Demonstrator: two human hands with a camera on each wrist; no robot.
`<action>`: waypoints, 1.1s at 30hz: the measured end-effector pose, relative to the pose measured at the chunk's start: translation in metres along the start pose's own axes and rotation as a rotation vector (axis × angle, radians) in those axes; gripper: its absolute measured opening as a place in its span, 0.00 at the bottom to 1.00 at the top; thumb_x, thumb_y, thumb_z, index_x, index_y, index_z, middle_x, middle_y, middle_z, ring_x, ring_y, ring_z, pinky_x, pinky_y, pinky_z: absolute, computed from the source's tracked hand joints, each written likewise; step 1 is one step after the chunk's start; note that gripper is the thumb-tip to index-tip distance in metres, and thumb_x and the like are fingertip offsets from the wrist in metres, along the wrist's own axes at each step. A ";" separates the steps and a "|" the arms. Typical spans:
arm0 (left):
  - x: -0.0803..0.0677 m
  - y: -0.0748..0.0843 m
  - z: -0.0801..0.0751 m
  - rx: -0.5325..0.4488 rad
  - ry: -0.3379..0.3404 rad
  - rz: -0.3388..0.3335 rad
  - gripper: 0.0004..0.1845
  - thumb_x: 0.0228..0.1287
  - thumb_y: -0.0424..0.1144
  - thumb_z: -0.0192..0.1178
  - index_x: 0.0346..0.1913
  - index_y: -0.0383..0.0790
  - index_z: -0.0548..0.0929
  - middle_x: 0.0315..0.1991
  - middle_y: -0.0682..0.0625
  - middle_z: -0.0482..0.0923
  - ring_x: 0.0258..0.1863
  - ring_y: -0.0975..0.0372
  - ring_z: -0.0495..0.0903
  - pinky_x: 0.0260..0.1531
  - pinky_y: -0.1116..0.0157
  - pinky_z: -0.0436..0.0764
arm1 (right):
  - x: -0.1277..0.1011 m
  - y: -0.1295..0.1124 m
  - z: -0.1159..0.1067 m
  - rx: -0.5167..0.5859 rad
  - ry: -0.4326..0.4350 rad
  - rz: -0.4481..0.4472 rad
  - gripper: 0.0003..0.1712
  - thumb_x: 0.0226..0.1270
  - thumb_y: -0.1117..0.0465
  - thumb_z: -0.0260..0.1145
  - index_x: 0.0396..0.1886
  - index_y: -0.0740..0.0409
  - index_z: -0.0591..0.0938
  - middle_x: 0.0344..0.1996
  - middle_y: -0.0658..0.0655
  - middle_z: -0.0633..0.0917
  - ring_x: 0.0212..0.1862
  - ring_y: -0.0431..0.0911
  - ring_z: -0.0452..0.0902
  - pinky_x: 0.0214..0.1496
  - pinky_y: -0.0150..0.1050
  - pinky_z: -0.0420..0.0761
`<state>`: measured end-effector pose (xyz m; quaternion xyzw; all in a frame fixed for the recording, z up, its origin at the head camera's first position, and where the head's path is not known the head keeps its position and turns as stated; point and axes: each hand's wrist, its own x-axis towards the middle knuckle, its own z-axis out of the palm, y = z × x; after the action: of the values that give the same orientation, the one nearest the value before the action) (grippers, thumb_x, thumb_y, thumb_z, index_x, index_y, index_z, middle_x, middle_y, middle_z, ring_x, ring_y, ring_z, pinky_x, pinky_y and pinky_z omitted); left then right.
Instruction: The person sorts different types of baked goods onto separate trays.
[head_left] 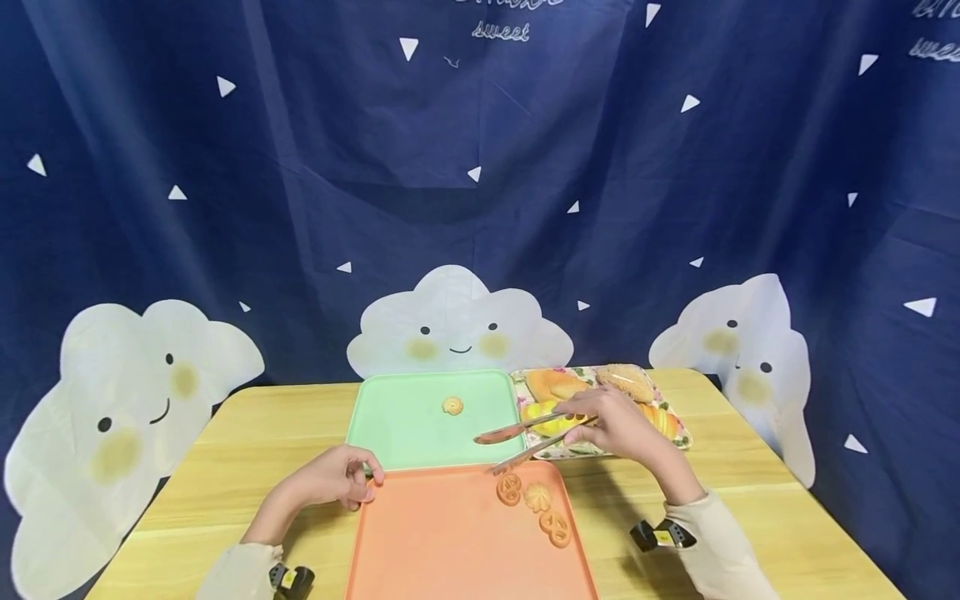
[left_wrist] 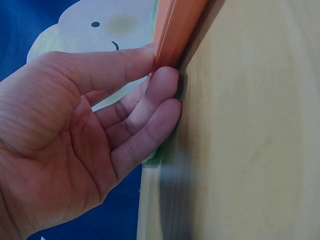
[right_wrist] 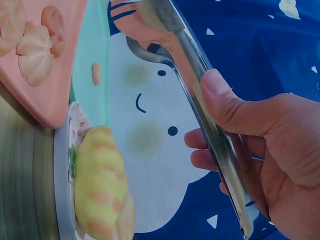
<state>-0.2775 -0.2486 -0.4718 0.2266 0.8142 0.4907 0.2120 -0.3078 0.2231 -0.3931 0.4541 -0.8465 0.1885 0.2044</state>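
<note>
My left hand point(head_left: 330, 479) pinches the far left corner of the orange tray point(head_left: 435, 533) between thumb and fingers; the left wrist view shows the tray's edge point(left_wrist: 172, 35) there. Metal tongs point(head_left: 504, 435) are gripped in my right hand point(head_left: 618, 425), thumb on one arm and fingers on the other. Their ends stand apart with nothing between them, above the border of the orange and green trays. Two pretzel-shaped cookies point(head_left: 556, 528) and a flower-shaped cookie point(head_left: 537, 497) lie near the orange tray's far right corner. One small round cookie point(head_left: 452, 406) lies on the green tray point(head_left: 405, 425).
Right of the green tray, a floral tray point(head_left: 684, 439) holds several breads, including a yellow striped roll point(right_wrist: 102, 180) and a seeded bun point(head_left: 626, 381). All stand on a wooden table point(head_left: 247, 442). A dark blue curtain point(head_left: 375, 208) with clouds hangs behind.
</note>
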 end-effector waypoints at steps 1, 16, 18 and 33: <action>0.000 0.000 0.000 0.004 0.001 -0.004 0.09 0.59 0.24 0.64 0.43 0.25 0.82 0.20 0.49 0.77 0.20 0.64 0.74 0.23 0.67 0.77 | -0.001 0.000 0.000 -0.004 -0.004 0.001 0.26 0.44 0.54 0.79 0.47 0.58 0.90 0.37 0.53 0.91 0.34 0.44 0.84 0.40 0.43 0.79; 0.002 0.000 0.001 -0.044 0.027 -0.033 0.10 0.57 0.23 0.64 0.43 0.26 0.82 0.21 0.44 0.79 0.20 0.62 0.74 0.23 0.66 0.78 | -0.002 -0.006 0.006 0.001 -0.169 0.018 0.29 0.43 0.46 0.75 0.45 0.57 0.91 0.34 0.52 0.91 0.35 0.45 0.85 0.40 0.38 0.82; 0.002 -0.001 0.002 -0.056 0.026 -0.037 0.10 0.57 0.22 0.64 0.43 0.26 0.82 0.21 0.42 0.80 0.20 0.61 0.74 0.23 0.66 0.78 | -0.002 -0.005 0.008 0.010 -0.191 0.031 0.29 0.43 0.46 0.75 0.45 0.57 0.91 0.34 0.52 0.91 0.36 0.45 0.85 0.41 0.38 0.83; 0.001 -0.004 0.003 -0.073 0.028 -0.008 0.10 0.56 0.22 0.65 0.42 0.25 0.82 0.22 0.34 0.81 0.19 0.63 0.75 0.23 0.67 0.79 | -0.005 -0.009 0.011 -0.036 -0.228 0.117 0.25 0.41 0.53 0.81 0.44 0.54 0.91 0.35 0.51 0.91 0.37 0.45 0.86 0.41 0.40 0.84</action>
<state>-0.2771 -0.2474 -0.4768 0.2085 0.7997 0.5222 0.2107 -0.2991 0.2166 -0.4036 0.4187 -0.8925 0.1321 0.1035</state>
